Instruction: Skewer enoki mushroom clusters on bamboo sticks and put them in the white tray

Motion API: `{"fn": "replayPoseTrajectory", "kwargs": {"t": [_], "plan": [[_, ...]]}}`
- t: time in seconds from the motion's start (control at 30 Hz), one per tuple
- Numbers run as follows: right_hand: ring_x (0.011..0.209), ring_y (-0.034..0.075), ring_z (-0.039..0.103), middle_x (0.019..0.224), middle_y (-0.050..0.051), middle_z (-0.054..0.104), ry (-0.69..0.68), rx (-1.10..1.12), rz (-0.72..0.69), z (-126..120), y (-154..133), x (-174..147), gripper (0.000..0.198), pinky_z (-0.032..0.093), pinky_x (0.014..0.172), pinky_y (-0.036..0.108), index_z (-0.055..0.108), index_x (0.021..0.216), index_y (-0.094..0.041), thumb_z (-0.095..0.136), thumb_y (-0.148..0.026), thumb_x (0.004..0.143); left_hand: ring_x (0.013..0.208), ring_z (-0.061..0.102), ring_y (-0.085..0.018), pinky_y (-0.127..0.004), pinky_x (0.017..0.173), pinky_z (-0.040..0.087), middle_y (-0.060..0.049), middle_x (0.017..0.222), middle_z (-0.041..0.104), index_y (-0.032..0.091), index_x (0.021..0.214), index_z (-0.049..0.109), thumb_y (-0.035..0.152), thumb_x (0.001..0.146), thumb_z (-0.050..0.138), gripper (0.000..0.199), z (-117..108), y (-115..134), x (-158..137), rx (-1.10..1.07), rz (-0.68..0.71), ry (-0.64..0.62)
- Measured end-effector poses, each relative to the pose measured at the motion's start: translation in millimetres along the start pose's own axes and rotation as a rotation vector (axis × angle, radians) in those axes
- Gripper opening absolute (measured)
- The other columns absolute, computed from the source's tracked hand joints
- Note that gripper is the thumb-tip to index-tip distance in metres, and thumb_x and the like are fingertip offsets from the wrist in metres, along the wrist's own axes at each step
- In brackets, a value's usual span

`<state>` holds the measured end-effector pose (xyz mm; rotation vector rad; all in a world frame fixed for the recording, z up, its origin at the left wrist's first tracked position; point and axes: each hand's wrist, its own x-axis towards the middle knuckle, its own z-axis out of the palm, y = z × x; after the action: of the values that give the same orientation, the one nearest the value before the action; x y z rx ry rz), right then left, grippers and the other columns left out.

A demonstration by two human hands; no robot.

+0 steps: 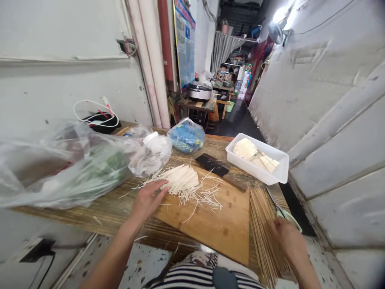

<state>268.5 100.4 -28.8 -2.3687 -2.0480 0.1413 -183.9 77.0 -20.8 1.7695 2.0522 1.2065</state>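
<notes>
A heap of enoki mushrooms lies at the far left part of the wooden cutting board, with loose strands scattered about it. My left hand is at the near left side of this heap, thumb and fingers apart, the fingertips at the strands. Along the right of the board lies a thick bundle of bamboo skewers. Over its right side my right hand is curled, fingertips drawn together; blur hides what they may hold. Scissors with pale green handles lie right beside that hand.
A white plastic tray with skewered mushroom bunches stands at the back right. A dark flat strip lies behind the board. Plastic bags, one with green leaves and one blue, line the left and back. A person is far behind.
</notes>
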Motion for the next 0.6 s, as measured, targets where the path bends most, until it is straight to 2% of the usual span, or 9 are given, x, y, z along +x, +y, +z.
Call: {"fn": "replayPoseTrajectory", "kwargs": {"t": [0.17,0.27,0.33,0.4,0.6], "plan": [[0.065,0.025,0.065,0.073,0.008,0.067,0.122,0.225,-0.021,-10,13,-1,0.027,0.045,0.059,0.034,0.058,0.07,-0.022,0.043,-0.043,0.077,0.11,0.059,-0.027,-0.038,0.098,0.041,-0.013,0.118,0.067,0.013,0.111,0.066,0.048,0.082,0.046,0.049,2,-9,58,-0.023,-0.087,-0.19],[0.068,0.023,0.067,0.073,0.006,0.068,0.044,0.554,-0.081,-7,10,-4,0.029,0.051,0.064,0.032,0.061,0.076,-0.022,0.053,-0.049,0.071,0.104,0.063,-0.026,-0.036,0.093,0.045,-0.011,0.115,0.068,0.012,0.111,0.066,0.046,0.082,0.044,0.05,10,-22,94,-0.059,-0.101,-0.293],[0.065,0.02,0.066,0.069,0.004,0.067,-0.079,0.778,-0.15,-2,-1,-7,0.03,0.052,0.062,0.027,0.062,0.079,-0.021,0.058,-0.05,0.07,0.1,0.064,-0.024,-0.032,0.089,0.047,-0.009,0.113,0.069,0.014,0.108,0.068,0.046,0.08,0.047,0.048,19,-29,114,-0.086,-0.083,-0.402],[0.062,0.018,0.064,0.068,0.003,0.066,-0.142,0.931,-0.181,3,-17,-11,0.03,0.052,0.058,0.024,0.063,0.08,-0.02,0.063,-0.048,0.069,0.102,0.063,-0.024,-0.03,0.09,0.046,-0.008,0.114,0.069,0.015,0.105,0.069,0.046,0.076,0.053,0.045,28,-36,131,-0.103,-0.061,-0.507],[0.066,0.016,0.064,0.071,0.003,0.066,-0.077,1.117,-0.136,14,-52,-19,0.029,0.052,0.06,0.02,0.065,0.077,-0.018,0.07,-0.044,0.067,0.1,0.062,-0.025,-0.028,0.086,0.045,-0.009,0.109,0.071,0.016,0.099,0.071,0.051,0.07,0.062,0.046,48,-48,156,-0.122,-0.019,-0.709]]}}
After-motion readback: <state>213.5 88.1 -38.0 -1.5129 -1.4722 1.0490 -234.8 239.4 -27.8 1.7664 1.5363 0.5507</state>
